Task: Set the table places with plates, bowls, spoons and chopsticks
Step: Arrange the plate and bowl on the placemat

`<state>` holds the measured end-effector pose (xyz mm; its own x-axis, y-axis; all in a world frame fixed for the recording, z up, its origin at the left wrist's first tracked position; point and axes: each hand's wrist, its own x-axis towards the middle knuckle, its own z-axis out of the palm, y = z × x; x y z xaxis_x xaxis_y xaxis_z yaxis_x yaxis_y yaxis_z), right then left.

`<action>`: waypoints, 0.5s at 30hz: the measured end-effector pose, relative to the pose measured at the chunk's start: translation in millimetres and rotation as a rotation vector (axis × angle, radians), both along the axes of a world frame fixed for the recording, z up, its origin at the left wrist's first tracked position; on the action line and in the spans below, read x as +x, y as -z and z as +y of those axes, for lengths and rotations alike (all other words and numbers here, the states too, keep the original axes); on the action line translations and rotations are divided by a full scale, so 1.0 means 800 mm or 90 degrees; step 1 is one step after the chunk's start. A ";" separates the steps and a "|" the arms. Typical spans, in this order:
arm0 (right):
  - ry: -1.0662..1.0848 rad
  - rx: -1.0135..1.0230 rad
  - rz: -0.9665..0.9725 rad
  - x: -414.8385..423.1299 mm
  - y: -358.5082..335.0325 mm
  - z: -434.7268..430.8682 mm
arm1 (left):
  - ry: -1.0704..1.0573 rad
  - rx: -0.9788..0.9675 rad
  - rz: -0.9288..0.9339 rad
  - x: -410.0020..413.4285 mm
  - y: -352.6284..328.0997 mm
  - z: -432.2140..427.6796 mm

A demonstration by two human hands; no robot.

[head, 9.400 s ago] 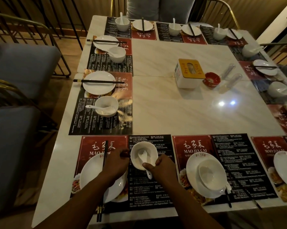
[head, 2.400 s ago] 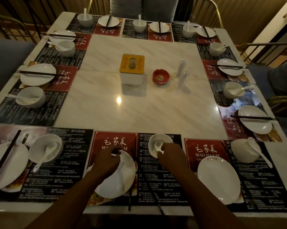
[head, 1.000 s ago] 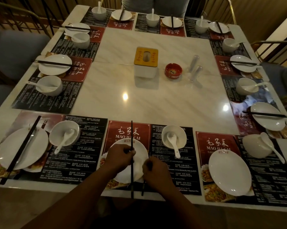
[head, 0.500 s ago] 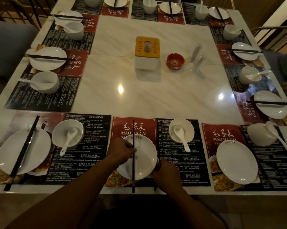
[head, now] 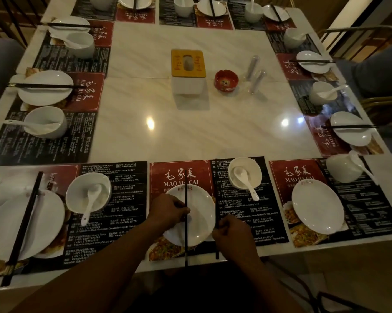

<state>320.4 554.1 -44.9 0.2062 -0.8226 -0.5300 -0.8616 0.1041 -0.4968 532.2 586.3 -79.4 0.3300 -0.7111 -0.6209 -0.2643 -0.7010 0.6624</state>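
A pale marble table (head: 190,136), seen from above in a dim room, ringed with red-and-black paper mats (head: 158,177) (each set with white dishes). At the near edge, the left hand (head: 168,211) pinches one chopstick (head: 186,184) running across a white plate (head: 199,213). The right hand (head: 232,231) curls round a second chopstick (head: 216,249) just right of the plate. A bowl (head: 257,175) holding a spoon (head: 246,184) stands beyond. Mid-table: a tissue box (head: 188,71), a red dish (head: 226,80), and two clear tubes (head: 256,80), possibly shakers.
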 end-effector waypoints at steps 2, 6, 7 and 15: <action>-0.028 0.007 -0.001 0.011 -0.002 0.010 | 0.012 -0.006 0.001 0.001 0.000 0.000; -0.076 -0.009 -0.002 0.032 0.006 0.030 | 0.039 -0.028 -0.023 0.008 -0.004 0.003; -0.086 -0.020 0.012 0.036 0.007 0.034 | 0.037 -0.033 -0.029 0.010 -0.005 0.004; -0.104 -0.036 0.032 0.046 0.021 0.049 | 0.019 -0.038 -0.037 0.035 -0.003 0.017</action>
